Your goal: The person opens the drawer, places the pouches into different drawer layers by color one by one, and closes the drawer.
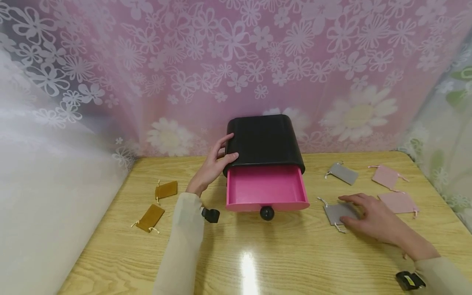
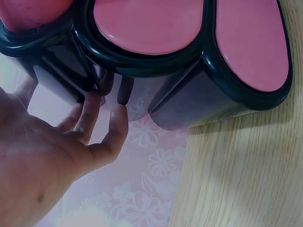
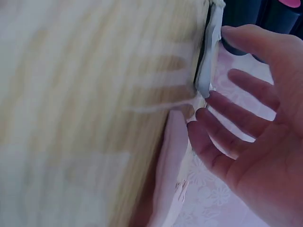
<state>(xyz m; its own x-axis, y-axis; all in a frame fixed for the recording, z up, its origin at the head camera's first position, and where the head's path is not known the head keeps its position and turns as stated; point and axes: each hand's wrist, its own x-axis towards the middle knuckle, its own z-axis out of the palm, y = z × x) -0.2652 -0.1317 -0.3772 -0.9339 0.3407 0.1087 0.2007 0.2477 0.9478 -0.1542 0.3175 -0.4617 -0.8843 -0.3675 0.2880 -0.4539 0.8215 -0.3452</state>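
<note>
A black drawer box (image 1: pixel 263 139) stands at the back of the table, its pink drawer (image 1: pixel 267 206) pulled out toward me by a round black knob (image 1: pixel 267 213). My left hand (image 1: pixel 210 170) rests on the box's left side, thumb on the top near the front and fingers farther back. In the left wrist view its bent fingertips (image 2: pixel 118 113) lie along the dark side wall. On the right, my right hand (image 1: pixel 380 221) reaches over a grey drawstring pouch (image 1: pixel 332 214), thumb and fingers spread apart. The right wrist view shows the fingertips right beside that grey pouch (image 3: pixel 208 56).
Another grey pouch (image 1: pixel 343 173) lies farther back on the right. Two pink pouches (image 1: pixel 385 176) (image 1: pixel 400 202) lie near the right edge. Two brown pouches (image 1: pixel 166 189) (image 1: pixel 150 217) lie left of my left arm. A flowered curtain (image 1: pixel 239 61) hangs behind the table (image 1: pixel 287 254).
</note>
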